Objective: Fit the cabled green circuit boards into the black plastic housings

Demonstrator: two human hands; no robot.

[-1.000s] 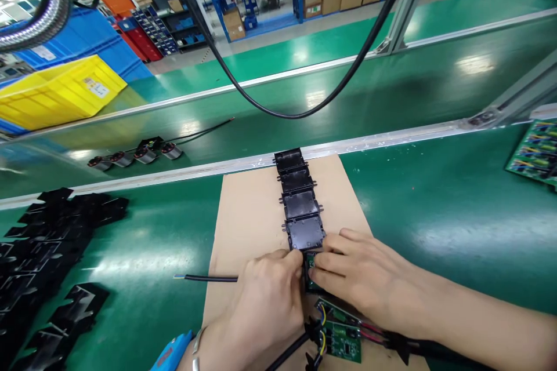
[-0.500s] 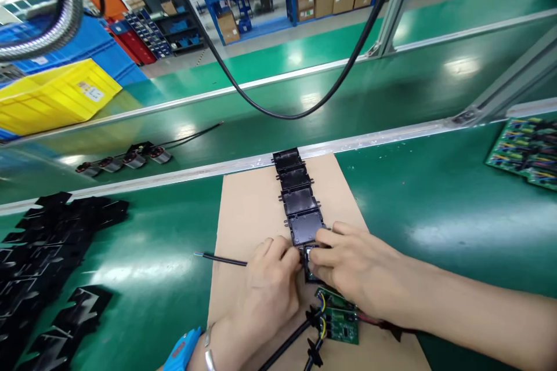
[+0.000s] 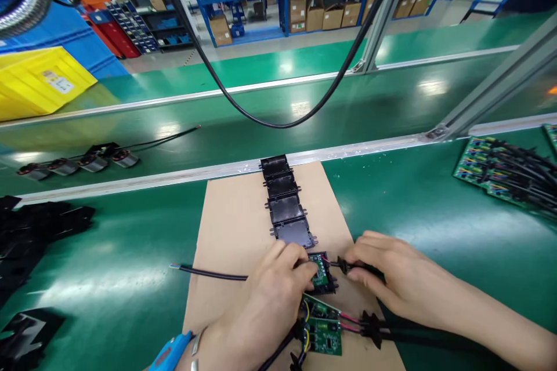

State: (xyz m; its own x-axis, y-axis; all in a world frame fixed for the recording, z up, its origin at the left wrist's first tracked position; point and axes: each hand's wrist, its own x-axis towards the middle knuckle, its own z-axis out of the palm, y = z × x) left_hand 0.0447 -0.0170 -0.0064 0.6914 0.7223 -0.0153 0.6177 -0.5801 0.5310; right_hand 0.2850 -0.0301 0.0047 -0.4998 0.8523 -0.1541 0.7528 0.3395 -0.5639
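Observation:
My left hand [image 3: 278, 284] has its thumb and fingers closed on the left side of a small green circuit board [image 3: 321, 272], which lies in a black plastic case. To the right, my right hand [image 3: 369, 261] pinches the black cable [image 3: 343, 265] at its grommet, beside the case. Above them, a column of black plastic cases [image 3: 287, 208] runs up the cardboard sheet [image 3: 230, 214]. Below the case lie more green boards [image 3: 326, 336] with red and yellow wires and black grommets. A black cable with a bare end [image 3: 209, 272] sticks out left of my left hand.
Black plastic parts [image 3: 39, 232] are heaped at the left. Boards with cables [image 3: 509, 174] lie at the right. Small motors [image 3: 93, 161] sit beyond the metal rail [image 3: 183, 177]. A black cable [image 3: 278, 124] hangs in a loop ahead, and a yellow bin [image 3: 39, 84] stands at upper left.
My right hand has moved right, off the case and onto the cable grommet. The board in the case now shows. My left hand stays beside the case. The whole view has shifted.

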